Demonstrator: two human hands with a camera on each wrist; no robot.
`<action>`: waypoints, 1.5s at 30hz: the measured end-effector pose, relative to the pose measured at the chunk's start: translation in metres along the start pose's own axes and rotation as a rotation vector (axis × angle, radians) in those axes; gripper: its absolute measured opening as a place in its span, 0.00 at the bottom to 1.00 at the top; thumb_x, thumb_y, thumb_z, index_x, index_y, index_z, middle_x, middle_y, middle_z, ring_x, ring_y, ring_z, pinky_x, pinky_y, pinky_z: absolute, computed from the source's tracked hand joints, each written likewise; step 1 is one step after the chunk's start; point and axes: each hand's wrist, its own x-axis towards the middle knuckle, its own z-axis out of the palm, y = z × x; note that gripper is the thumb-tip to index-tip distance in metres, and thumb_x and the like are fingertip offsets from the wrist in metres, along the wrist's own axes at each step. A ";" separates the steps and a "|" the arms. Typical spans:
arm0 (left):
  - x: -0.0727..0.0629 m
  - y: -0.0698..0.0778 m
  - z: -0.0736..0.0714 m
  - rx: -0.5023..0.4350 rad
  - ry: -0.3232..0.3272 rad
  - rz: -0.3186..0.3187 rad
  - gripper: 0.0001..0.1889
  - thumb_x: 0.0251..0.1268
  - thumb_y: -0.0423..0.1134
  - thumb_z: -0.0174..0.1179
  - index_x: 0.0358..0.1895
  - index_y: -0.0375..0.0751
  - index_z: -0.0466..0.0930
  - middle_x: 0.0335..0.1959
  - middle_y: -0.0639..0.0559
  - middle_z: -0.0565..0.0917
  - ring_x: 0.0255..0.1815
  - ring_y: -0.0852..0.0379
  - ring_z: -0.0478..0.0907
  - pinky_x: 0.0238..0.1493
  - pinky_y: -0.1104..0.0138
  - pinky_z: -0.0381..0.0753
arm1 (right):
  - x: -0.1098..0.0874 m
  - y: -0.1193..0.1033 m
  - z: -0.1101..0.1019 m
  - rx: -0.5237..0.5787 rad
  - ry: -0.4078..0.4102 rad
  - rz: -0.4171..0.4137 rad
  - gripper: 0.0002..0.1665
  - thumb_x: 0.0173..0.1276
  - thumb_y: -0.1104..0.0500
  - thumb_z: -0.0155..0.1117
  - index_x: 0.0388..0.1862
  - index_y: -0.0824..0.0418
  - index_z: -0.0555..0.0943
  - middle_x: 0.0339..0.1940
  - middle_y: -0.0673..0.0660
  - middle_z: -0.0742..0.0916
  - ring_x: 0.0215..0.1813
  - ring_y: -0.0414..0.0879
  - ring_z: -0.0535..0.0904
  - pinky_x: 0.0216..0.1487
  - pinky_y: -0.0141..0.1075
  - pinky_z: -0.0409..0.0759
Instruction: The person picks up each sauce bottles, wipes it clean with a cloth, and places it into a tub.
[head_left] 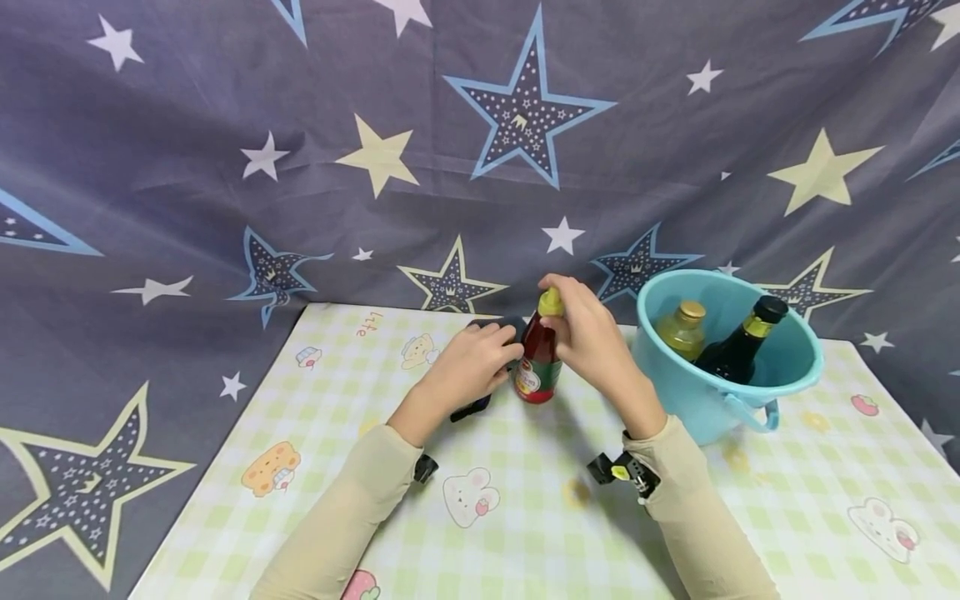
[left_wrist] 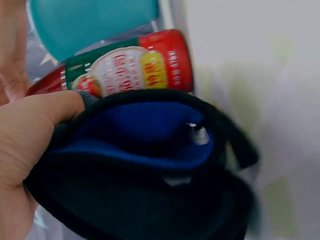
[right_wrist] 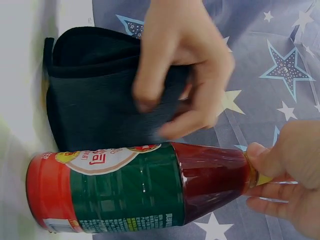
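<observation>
A ketchup bottle (head_left: 537,367) with a red body, green label and yellow cap is upright on the table. My right hand (head_left: 588,333) pinches it by the cap, thumb and fingers around the neck in the right wrist view. Just left of it is a dark fabric pouch (right_wrist: 100,100), mostly hidden behind my left hand (head_left: 468,362) in the head view. That hand grips the pouch by its side, thumb over one face. In the left wrist view the pouch's mouth gapes, and its blue lining (left_wrist: 135,125) shows with a small shiny piece near one end.
A light-blue bucket (head_left: 712,408) stands right of the bottle. Inside it are a bottle with a gold cap (head_left: 682,329) and a dark bottle with a black cap (head_left: 738,346). A checked cloth (head_left: 480,550) covers the table, and a star-patterned curtain (head_left: 300,100) hangs behind.
</observation>
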 end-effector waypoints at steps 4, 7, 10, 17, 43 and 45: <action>-0.003 -0.001 0.011 0.005 -0.097 -0.007 0.08 0.59 0.36 0.70 0.42 0.50 0.87 0.37 0.54 0.81 0.36 0.55 0.78 0.36 0.63 0.79 | -0.001 -0.001 0.001 -0.003 -0.002 0.009 0.25 0.68 0.70 0.66 0.64 0.63 0.74 0.52 0.62 0.84 0.50 0.55 0.78 0.52 0.49 0.80; -0.003 -0.002 0.015 -0.005 -0.125 -0.016 0.08 0.59 0.37 0.71 0.41 0.52 0.87 0.38 0.55 0.81 0.37 0.55 0.79 0.37 0.64 0.80 | -0.001 -0.001 0.001 -0.004 0.001 0.002 0.26 0.68 0.70 0.66 0.64 0.63 0.74 0.51 0.62 0.84 0.50 0.55 0.78 0.52 0.49 0.80; -0.004 -0.004 0.014 -0.004 -0.124 -0.023 0.08 0.59 0.37 0.71 0.41 0.52 0.88 0.38 0.55 0.81 0.37 0.55 0.80 0.38 0.63 0.80 | 0.000 -0.001 0.000 -0.005 0.004 -0.007 0.26 0.68 0.70 0.66 0.64 0.63 0.74 0.51 0.62 0.84 0.50 0.55 0.78 0.52 0.49 0.80; 0.000 -0.014 -0.022 0.010 0.066 -0.076 0.08 0.57 0.33 0.68 0.40 0.47 0.86 0.36 0.51 0.79 0.34 0.52 0.79 0.35 0.60 0.79 | 0.002 -0.001 -0.001 -0.010 0.009 -0.007 0.26 0.68 0.70 0.67 0.63 0.62 0.74 0.50 0.61 0.84 0.49 0.55 0.78 0.51 0.49 0.79; 0.011 0.006 -0.010 -0.079 0.535 -0.061 0.09 0.63 0.31 0.64 0.45 0.41 0.88 0.39 0.47 0.83 0.33 0.53 0.77 0.34 0.65 0.80 | -0.002 -0.003 -0.005 0.013 -0.036 -0.048 0.28 0.69 0.71 0.66 0.67 0.64 0.73 0.56 0.64 0.83 0.49 0.56 0.79 0.50 0.49 0.80; 0.010 0.006 -0.009 -0.096 0.519 -0.068 0.09 0.64 0.31 0.64 0.46 0.41 0.89 0.40 0.47 0.83 0.34 0.53 0.77 0.35 0.65 0.79 | -0.001 -0.001 -0.007 0.014 -0.055 -0.056 0.29 0.69 0.73 0.64 0.68 0.64 0.72 0.57 0.63 0.83 0.48 0.55 0.78 0.48 0.48 0.79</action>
